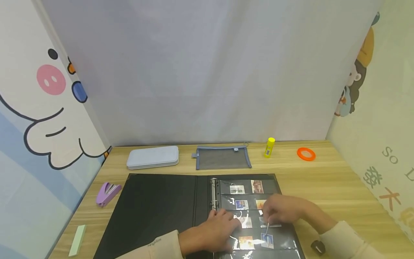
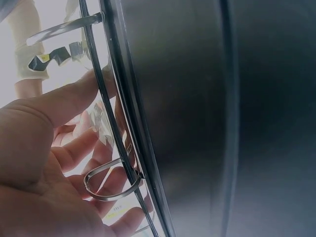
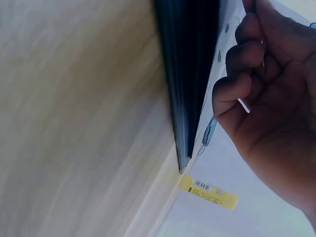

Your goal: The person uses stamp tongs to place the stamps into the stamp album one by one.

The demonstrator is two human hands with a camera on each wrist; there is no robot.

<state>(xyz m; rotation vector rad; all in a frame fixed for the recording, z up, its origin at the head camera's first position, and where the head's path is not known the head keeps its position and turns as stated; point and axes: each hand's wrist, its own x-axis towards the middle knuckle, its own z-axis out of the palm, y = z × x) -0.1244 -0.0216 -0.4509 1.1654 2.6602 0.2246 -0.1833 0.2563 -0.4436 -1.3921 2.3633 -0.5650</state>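
Observation:
A black ring binder (image 1: 161,208) lies spread flat on the wooden table, with a clear-pocket page of stamps on its right side. My left hand (image 1: 215,230) rests on that page beside the rings, fingers loosely bent over the pockets. In the left wrist view a metal ring (image 2: 112,197) passes close to the fingers. My right hand (image 1: 283,208) pinches thin metal tweezers (image 1: 267,228), whose tip points down at a blue stamp (image 1: 267,241) in a lower pocket. An orange stamp (image 1: 246,242) sits left of it. In the right wrist view the fingers curl and hide most of the tweezers.
Along the back are a pale pencil case (image 1: 153,157), a grey mesh pouch (image 1: 223,158), a yellow glue stick (image 1: 269,147) and an orange ring (image 1: 306,154). At left lie a purple stapler (image 1: 107,194) and a pale green bar (image 1: 77,240). A dark rounded object (image 1: 318,247) is near my right sleeve.

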